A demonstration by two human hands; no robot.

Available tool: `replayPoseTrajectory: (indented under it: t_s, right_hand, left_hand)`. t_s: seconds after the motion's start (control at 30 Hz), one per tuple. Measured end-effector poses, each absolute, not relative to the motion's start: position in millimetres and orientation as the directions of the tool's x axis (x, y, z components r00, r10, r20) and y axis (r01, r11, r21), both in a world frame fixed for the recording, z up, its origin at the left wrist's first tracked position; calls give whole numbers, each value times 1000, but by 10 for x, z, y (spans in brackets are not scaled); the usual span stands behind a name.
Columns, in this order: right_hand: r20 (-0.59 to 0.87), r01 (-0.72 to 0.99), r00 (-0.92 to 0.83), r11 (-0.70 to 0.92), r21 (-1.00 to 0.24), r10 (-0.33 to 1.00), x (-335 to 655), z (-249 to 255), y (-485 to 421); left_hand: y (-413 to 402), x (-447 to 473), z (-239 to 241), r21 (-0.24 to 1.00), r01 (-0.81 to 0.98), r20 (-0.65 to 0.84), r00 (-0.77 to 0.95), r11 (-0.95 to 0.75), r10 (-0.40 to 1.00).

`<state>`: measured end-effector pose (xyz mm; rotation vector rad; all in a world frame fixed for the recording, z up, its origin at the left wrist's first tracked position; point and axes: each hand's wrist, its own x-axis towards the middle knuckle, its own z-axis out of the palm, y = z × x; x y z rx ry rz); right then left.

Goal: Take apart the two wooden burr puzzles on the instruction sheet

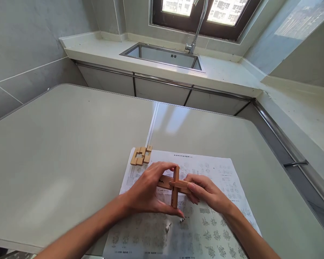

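No legible text, only illegibly small print on the sheet (226,172).

Your left hand (147,192) and right hand (209,192) were bare, seen from above by the head camera. Both arms were uncovered from the wrist to the lower edge of the picture: your left forearm (91,230) was long and slim, and your right forearm (248,233) matched it. Your fingers were slender, with light creases at the knuckles. The nails were cut short, and the right thumbnail (191,186) showed as a pale oval. Your wrists were narrow and smooth in the window light.
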<state>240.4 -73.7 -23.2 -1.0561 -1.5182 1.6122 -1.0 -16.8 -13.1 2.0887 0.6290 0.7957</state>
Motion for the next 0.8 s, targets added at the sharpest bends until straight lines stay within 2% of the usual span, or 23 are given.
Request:
replayPoseTrajectory:
  t_s: [0.17, 0.57, 0.8]
  right_hand:
    - [-127, 97, -418, -94, -991, 900, 2407, -239, -743]
    - [-163, 67, -421, -149, -987, 892, 2343, -243, -746]
    - [-144, -6, -404, -160, -987, 903, 2312, -234, -754]
  left_hand:
    - [-128, -27, -159, 774, 192, 352, 663, -603, 661]
    - [-107, -45, -105, 708, 222, 381, 680, -671, 627]
    - [-109, -59, -127, 789, 155, 329, 710, -594, 623]
